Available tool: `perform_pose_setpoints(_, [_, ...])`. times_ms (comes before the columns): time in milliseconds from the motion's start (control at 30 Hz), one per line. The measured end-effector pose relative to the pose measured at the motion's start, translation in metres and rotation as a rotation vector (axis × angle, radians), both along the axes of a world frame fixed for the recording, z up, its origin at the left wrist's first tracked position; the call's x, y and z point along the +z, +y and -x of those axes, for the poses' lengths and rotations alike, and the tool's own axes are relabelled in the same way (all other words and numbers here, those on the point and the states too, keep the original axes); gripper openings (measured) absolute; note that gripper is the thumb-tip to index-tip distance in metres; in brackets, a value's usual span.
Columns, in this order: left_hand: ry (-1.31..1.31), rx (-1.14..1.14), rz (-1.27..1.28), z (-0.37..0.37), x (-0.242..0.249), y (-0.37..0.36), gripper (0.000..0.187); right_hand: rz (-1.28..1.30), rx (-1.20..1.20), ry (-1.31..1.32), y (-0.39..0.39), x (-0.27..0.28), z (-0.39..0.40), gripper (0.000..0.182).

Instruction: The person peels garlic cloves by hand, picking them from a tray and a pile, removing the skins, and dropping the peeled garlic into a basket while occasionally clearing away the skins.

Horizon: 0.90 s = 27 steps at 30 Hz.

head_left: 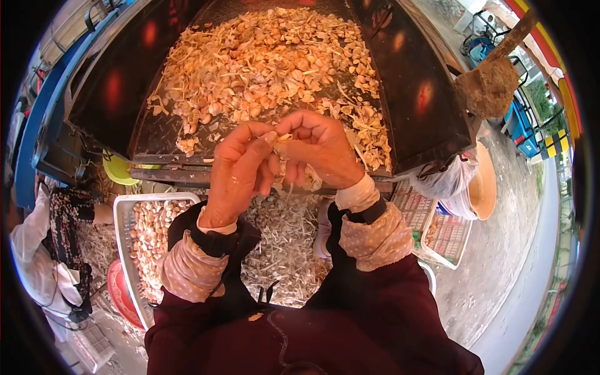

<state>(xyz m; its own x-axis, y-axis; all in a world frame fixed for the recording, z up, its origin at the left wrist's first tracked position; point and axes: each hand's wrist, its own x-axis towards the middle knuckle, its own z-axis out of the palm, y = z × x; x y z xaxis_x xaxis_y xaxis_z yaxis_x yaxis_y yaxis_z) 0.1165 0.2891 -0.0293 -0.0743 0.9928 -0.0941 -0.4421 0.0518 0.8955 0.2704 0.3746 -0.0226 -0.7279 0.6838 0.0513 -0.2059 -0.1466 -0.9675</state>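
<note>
My left hand (240, 165) and my right hand (322, 150) meet above the near edge of a dark metal bed. Thumbs and fingertips of both hands pinch one small pale garlic clove (284, 138) between them. Beyond my hands, a heap of loose garlic cloves (256, 81) with dry skins and stalks covers the metal bed (169, 134). To the left of my knees stands a white basket (122, 219) holding many garlic cloves. Papery peelings (281, 237) lie thick on the ground between my feet.
At the right stand a plastic crate (450, 253), a tan bucket (484, 181) and a clear plastic bag (444, 181). A red basin (122, 297) and a green bowl (119, 169) are at the left, beside another person (40, 244). Dark side walls (419, 94) flank the bed.
</note>
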Motion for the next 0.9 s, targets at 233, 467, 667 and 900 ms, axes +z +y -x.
perform_pose_setpoints(233, [0.509, 0.196, -0.278, -0.011, 0.012, -0.015, 0.022, 0.343, 0.098, 0.307, -0.002, 0.01, -0.01, 0.012])
perform_pose_setpoints(467, [0.887, 0.442, -0.602, -0.018, 0.037, -0.04, 0.033, 0.268, 0.199, 0.378, -0.032, 0.041, -0.016, 0.009])
perform_pose_setpoints(667, [0.798, 0.37, -0.97, -0.03, 0.067, -0.074, 0.036, 0.378, 0.285, 0.554, -0.071, 0.071, -0.023, 0.022])
perform_pose_setpoints(900, [0.697, 0.142, -1.102, -0.042, 0.088, -0.102, 0.034, -0.439, 1.037, 0.805, -0.07, 0.085, -0.009, 0.011])
